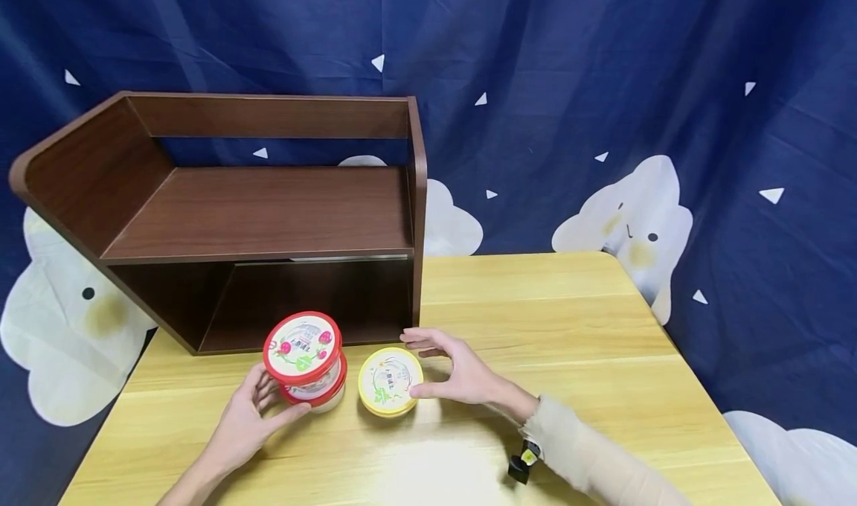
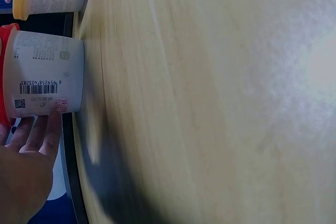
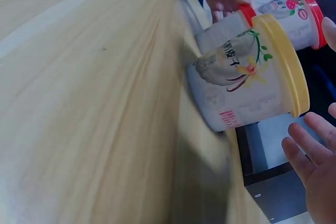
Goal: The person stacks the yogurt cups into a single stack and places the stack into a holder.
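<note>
Between right-hand fingers — yellow-lidded tub, untouched.

- In the head view, the lower red-lidded tub is mostly covered by the upper red-lidded tub stacked on it; only its rim and a sliver of white wall show.
- The small print on the yellow-lidded tub, just right of that stack, is too small to read.
- The left hand partly hides behind the stack, so its grip there cannot be judged.
- In the left wrist view, the red-lidded tub is cut off by the left edge.
- In the right wrist view, the tabletop is blurred, and the right hand is cut off by the frame's right edge.
</note>
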The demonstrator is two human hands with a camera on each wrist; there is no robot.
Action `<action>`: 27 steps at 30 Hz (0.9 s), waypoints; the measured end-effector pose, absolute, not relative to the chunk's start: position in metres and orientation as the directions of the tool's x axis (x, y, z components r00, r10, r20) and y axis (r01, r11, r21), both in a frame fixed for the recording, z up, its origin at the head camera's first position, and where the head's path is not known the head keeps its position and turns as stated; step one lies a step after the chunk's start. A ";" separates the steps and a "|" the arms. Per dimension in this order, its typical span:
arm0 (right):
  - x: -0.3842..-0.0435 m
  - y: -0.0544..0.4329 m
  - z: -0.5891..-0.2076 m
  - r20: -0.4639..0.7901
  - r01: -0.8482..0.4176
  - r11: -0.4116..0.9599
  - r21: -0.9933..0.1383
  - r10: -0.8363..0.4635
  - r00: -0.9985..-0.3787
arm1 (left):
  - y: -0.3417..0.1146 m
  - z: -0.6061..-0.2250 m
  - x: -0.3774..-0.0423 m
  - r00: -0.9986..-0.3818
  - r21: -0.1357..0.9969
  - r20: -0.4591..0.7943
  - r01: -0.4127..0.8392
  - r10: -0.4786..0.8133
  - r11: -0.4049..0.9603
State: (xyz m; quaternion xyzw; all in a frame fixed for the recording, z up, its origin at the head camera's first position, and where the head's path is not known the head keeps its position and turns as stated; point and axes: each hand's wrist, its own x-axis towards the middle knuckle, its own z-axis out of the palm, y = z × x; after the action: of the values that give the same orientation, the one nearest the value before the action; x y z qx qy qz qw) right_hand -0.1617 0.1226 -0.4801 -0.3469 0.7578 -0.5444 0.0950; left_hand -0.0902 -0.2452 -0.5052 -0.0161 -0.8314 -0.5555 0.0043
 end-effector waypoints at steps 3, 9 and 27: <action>-0.160 0.125 -0.486 0.225 -0.395 0.137 -0.908 -0.636 -0.738 | -0.244 -0.506 -0.090 -0.999 0.924 0.031 0.037 0.020 0.382; -0.156 0.128 -0.494 0.209 -0.398 0.163 -0.903 -0.644 -0.736 | -0.244 -0.506 -0.090 -0.999 0.922 0.034 0.039 0.021 0.386; -0.155 0.121 -0.508 0.169 -0.391 0.217 -0.894 -0.645 -0.745 | -0.246 -0.506 -0.091 -0.999 0.924 0.030 0.037 0.025 0.382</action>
State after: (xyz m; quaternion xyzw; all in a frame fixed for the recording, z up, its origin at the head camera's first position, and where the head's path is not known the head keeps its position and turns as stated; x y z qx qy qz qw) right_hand -0.1546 0.1214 -0.5079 -0.3361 0.7708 -0.5277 0.1204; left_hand -0.0909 -0.2457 -0.5056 -0.0186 -0.8311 -0.5557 0.0058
